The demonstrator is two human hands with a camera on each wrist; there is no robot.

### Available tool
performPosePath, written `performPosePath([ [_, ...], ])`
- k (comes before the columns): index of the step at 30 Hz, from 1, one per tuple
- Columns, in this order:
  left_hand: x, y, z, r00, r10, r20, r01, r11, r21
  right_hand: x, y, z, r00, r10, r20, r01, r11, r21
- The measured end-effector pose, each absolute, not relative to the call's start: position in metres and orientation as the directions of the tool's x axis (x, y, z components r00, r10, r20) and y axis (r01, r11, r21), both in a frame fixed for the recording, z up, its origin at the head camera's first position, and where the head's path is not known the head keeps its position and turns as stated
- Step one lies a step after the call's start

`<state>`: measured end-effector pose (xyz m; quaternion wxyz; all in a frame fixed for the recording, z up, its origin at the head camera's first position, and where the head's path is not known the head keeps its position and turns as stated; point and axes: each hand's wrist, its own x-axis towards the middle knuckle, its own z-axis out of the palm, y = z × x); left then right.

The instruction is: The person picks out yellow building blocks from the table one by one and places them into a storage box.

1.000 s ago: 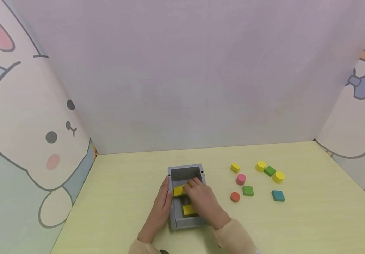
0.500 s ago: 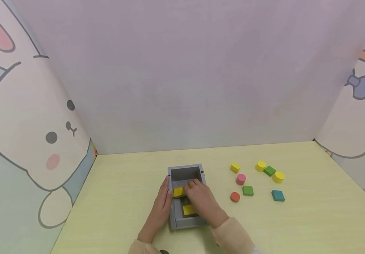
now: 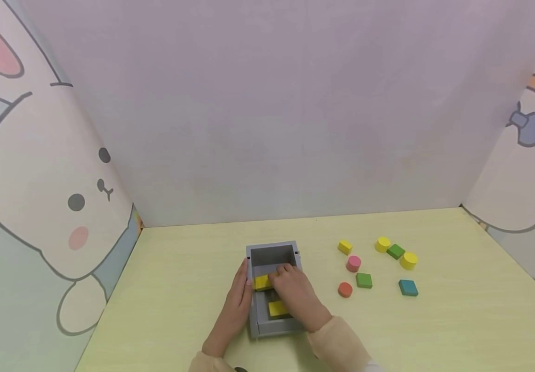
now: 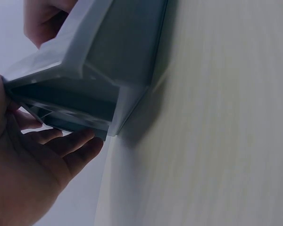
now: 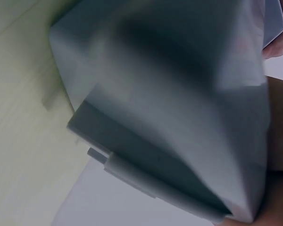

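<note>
- Left hand — fingers straight — rests against the left wall of the grey rectangular box.
- Right hand reaches inside, fingers curled round the right end of a yellow rectangular block.
- A second yellow block lies inside, nearer the person.

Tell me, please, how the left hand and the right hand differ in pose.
Place: the left hand lies along the outside of the box, while the right hand reaches inside it.
Fingers: the left hand's are extended, whereas the right hand's are curled at the far yellow block.
Shared: both come out of beige sleeves.
</note>
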<state>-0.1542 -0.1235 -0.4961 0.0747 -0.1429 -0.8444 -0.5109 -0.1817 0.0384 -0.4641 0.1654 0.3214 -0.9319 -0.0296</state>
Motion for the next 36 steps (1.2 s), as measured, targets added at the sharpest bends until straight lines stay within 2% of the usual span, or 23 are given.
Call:
performPosePath([
  [8, -0.152, -0.122, -0.493, -0.951, 0.160, 0.263, 0.307, 0.441, 0.843, -0.182, 0.036, -0.464, -0.740, -0.607, 0.290, -0.578, 0.794, 0.187],
  [18, -0.136, -0.115, -0.457, -0.958, 0.154, 0.240, 0.284, 0.428, 0.858, -0.184, 0.035, -0.464, -0.744, -0.611, 0.269, -0.583, 0.791, 0.186],
  [29, -0.152, -0.122, -0.493, -0.951, 0.157, 0.266, 0.308, 0.440, 0.843, -0.187, 0.035, -0.464, -0.743, -0.622, 0.246, -0.588, 0.783, 0.203],
  [36, -0.153, -0.123, -0.495, -0.951, 0.158, 0.267, 0.310, 0.448, 0.839, -0.186, 0.036, -0.463, -0.744, -0.620, 0.248, -0.589, 0.785, 0.193],
])
